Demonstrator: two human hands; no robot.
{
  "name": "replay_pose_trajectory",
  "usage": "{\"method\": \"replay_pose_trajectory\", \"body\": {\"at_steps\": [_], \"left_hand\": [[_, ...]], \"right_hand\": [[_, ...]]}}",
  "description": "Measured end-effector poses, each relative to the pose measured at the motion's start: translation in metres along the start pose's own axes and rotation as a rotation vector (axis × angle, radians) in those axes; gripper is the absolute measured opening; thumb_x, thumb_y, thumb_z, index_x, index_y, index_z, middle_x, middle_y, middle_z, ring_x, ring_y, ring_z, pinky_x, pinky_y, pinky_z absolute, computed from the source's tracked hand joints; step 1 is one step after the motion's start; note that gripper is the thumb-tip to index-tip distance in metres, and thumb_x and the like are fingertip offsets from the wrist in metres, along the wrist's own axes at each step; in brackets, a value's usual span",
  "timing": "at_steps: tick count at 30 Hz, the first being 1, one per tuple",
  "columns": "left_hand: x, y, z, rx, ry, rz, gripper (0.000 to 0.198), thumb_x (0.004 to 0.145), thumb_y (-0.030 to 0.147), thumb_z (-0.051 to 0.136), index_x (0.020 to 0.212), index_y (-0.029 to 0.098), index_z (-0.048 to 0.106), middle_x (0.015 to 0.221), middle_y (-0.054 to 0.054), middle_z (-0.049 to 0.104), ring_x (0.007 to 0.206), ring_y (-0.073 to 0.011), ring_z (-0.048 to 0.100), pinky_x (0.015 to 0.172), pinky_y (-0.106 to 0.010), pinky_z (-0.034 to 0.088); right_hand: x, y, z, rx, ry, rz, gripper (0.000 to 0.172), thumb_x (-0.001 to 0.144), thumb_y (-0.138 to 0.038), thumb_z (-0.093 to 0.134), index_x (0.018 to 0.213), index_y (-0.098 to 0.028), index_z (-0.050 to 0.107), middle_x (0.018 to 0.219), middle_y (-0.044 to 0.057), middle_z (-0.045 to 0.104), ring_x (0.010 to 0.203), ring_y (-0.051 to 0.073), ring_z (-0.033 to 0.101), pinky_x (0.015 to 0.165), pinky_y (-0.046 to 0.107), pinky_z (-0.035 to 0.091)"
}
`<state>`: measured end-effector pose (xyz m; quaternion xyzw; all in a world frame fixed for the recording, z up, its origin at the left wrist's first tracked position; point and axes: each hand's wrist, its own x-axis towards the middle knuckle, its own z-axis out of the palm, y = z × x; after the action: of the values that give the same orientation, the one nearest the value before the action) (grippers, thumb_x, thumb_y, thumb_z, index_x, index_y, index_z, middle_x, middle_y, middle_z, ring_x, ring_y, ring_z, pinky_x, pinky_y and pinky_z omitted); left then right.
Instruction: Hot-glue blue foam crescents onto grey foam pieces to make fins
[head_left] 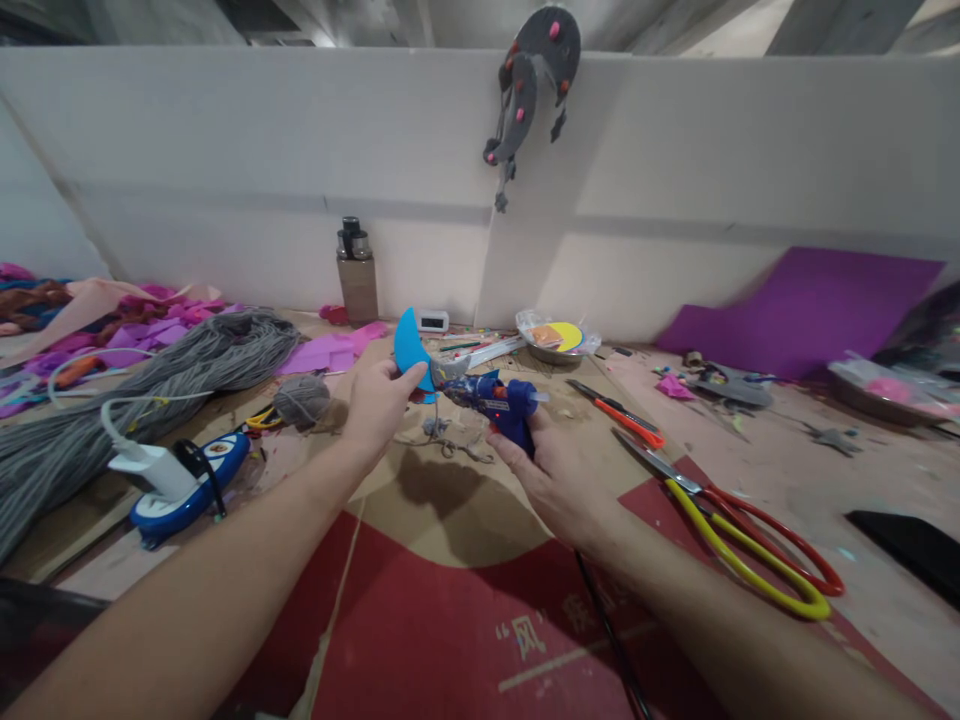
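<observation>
Between the thumb and fingers of my left hand [379,405] is a bright blue crescent-shaped piece [409,345], which looks like felt or foam. My right hand [551,470] is wrapped round the handle of a blue hot glue gun [502,400]. Its nozzle points left, close to the blue piece; whether the tip touches it I cannot tell. A grey piece [451,370] shows just behind the nozzle. Below the hands, grey yarn ends [450,445] hang or lie over the cardboard. The glue gun's black cord [611,635] runs down toward me.
Red-and-yellow-handled scissors [739,540] and an orange utility knife [622,412] lie to the right. A blue power strip [195,490], grey yarn [187,385] and a yarn ball [301,400] sit left. A bottle [356,275] stands by the white wall, where a grey crescent ornament [551,45] hangs.
</observation>
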<state>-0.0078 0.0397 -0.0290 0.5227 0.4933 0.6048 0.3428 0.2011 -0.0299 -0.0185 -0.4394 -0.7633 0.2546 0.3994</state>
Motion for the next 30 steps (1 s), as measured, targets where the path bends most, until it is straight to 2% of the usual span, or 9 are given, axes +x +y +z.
{"method": "replay_pose_trajectory", "body": {"at_steps": [8,19,25,30], "left_hand": [[0.0005,0.0003,-0.0005,0.043,0.009,0.012,0.035,0.072,0.048,0.07,0.078,0.013,0.071,0.067,-0.005,0.069,0.058,-0.0169,0.063,0.058,-0.027,0.05],[0.0008,-0.0026,-0.001,0.06,0.006,0.019,0.037,0.073,0.05,0.069,0.081,0.013,0.071,0.067,-0.006,0.069,0.059,-0.0179,0.064,0.059,-0.028,0.05],[-0.0032,0.003,0.0014,0.041,-0.004,0.001,0.037,0.072,0.049,0.07,0.082,0.014,0.071,0.079,-0.008,0.073,0.061,-0.0173,0.064,0.06,-0.028,0.05],[-0.0032,0.0033,0.0008,0.063,-0.022,0.015,0.037,0.074,0.049,0.069,0.083,0.013,0.071,0.08,-0.009,0.073,0.062,-0.018,0.064,0.06,-0.028,0.049]], "right_hand": [[-0.0001,0.0006,0.0005,-0.022,-0.005,0.022,0.035,0.093,-0.038,0.045,0.121,-0.018,0.053,0.114,0.013,0.067,0.101,0.026,0.063,0.089,0.042,0.049],[-0.0004,0.0036,0.0022,-0.01,-0.013,0.039,0.036,0.093,-0.037,0.046,0.124,-0.018,0.051,0.123,0.014,0.064,0.112,0.028,0.061,0.097,0.046,0.046],[-0.0001,0.004,0.0051,0.005,0.024,0.02,0.037,0.094,-0.038,0.046,0.126,-0.02,0.052,0.127,0.013,0.063,0.114,0.027,0.061,0.097,0.044,0.047],[0.0012,0.0022,0.0042,0.006,0.006,0.037,0.044,0.094,-0.04,0.046,0.132,-0.018,0.048,0.125,0.015,0.064,0.11,0.028,0.063,0.094,0.045,0.049]]}}
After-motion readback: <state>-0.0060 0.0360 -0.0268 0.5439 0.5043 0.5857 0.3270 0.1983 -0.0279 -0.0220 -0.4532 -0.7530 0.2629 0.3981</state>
